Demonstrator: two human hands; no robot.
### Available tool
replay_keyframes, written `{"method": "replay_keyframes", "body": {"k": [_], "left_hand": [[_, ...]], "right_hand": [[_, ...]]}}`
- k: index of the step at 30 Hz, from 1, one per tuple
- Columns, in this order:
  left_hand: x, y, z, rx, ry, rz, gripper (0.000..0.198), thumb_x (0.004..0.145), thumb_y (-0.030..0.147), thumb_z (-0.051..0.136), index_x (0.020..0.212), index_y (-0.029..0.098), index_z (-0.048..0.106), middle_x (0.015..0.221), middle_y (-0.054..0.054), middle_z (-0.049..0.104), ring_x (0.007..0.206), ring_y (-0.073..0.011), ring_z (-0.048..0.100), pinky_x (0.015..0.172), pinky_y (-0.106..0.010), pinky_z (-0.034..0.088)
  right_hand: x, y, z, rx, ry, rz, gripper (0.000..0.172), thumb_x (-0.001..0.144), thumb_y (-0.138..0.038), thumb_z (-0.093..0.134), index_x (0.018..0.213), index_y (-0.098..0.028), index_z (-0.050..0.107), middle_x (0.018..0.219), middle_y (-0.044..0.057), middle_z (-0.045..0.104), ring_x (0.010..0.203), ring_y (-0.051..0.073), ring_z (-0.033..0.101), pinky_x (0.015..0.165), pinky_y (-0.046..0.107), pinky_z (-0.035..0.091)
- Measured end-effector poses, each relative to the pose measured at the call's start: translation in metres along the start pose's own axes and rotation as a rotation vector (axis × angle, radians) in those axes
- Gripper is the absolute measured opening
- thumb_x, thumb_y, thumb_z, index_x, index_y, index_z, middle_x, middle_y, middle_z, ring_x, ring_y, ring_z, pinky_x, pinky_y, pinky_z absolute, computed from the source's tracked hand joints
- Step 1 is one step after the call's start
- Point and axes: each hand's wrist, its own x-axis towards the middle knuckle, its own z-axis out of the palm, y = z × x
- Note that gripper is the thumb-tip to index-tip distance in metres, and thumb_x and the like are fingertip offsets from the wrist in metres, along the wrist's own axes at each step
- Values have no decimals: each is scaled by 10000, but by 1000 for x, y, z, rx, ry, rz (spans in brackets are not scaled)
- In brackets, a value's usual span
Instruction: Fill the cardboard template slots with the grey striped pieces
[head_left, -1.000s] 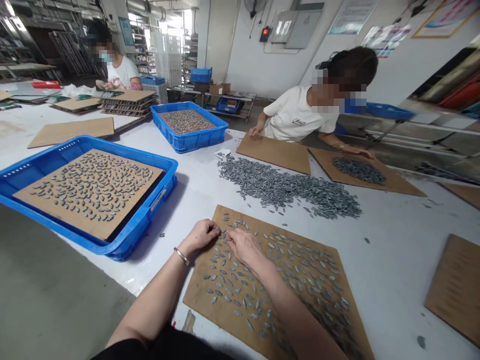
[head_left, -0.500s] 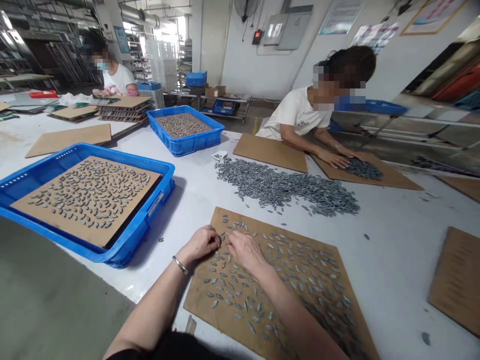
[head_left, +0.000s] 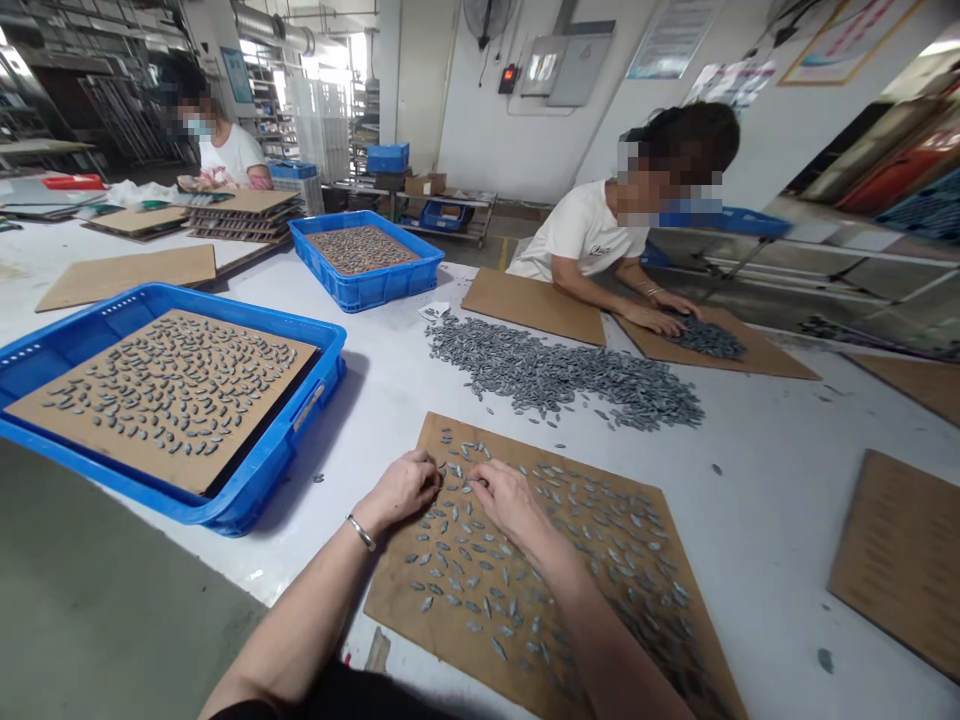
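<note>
A brown board (head_left: 396, 598) lies in front of me, covered with many small grey leaf-shaped pieces (head_left: 499, 648) spaced apart. My left hand (head_left: 405, 490), with a silver bangle at the wrist, rests at the board's upper left edge. Its fingers are curled in, and whatever they may hold is hidden. My right hand (head_left: 514, 498) is just to the right over the board, thumb and fingertips pinched together among the pieces. Anything in that pinch is too small to make out. Beyond the board lies a long heap of the same grey pieces (head_left: 555, 368).
At left stands a blue crate (head_left: 292, 430) with a filled board inside; a second blue crate (head_left: 390, 290) is farther back. Across the table a co-worker's hands (head_left: 660, 318) touch a pile on another board. Another board (head_left: 900, 560) lies at right. A second person sits back left.
My right hand has shifted slightly right, away from the left one, and its fingers are now more tightly pinched. My left hand stays nearly in place. The view has turned slightly.
</note>
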Motion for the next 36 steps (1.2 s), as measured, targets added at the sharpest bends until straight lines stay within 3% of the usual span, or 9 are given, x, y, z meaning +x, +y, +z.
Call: {"method": "replay_keyframes", "body": {"k": [8,15,18,23,28,36], "left_hand": [[-2,2,-6,-102,-23,-7,141,885,151,603,806,201,709,936,-59,664,890,-181,629,856,-266,494],[0,-2,-7,-319,207,-204,153,938,250,544,884,187,673,925,-54,744,854,-179,669,836,-292,518],[2,-5,-6,-362,245,-271,160,934,277,554,887,181,673,900,-47,758,828,-177,675,793,-284,516],[8,-5,-4,-254,211,-214,152,911,257,583,861,189,709,957,-53,744,895,-187,681,875,-300,504],[18,1,-1,-75,171,-273,175,937,272,589,920,192,744,1018,-79,737,901,-208,676,863,-318,501],[31,10,-3,103,61,-329,154,950,299,626,968,218,756,1057,-67,753,925,-213,692,784,-285,492]], "right_hand": [[-10,4,0,3,-37,23,219,1005,-219,513,1037,-217,730,1050,77,711,899,196,659,774,276,440],[0,-9,-4,-84,-105,34,137,978,-205,594,977,-221,730,1005,59,705,883,184,656,767,279,409],[-3,-8,-5,-115,-124,60,126,976,-205,595,939,-209,716,981,61,700,871,184,654,751,280,392],[-8,-2,-11,-88,-124,90,138,978,-196,594,916,-214,716,984,58,709,895,183,660,743,269,379],[-8,7,-22,-35,-27,153,194,1003,-198,543,988,-220,736,1030,63,720,948,188,663,781,265,402],[1,-19,-18,-63,-74,21,181,1010,-212,550,989,-227,730,1022,58,713,897,187,657,779,280,405]]}}
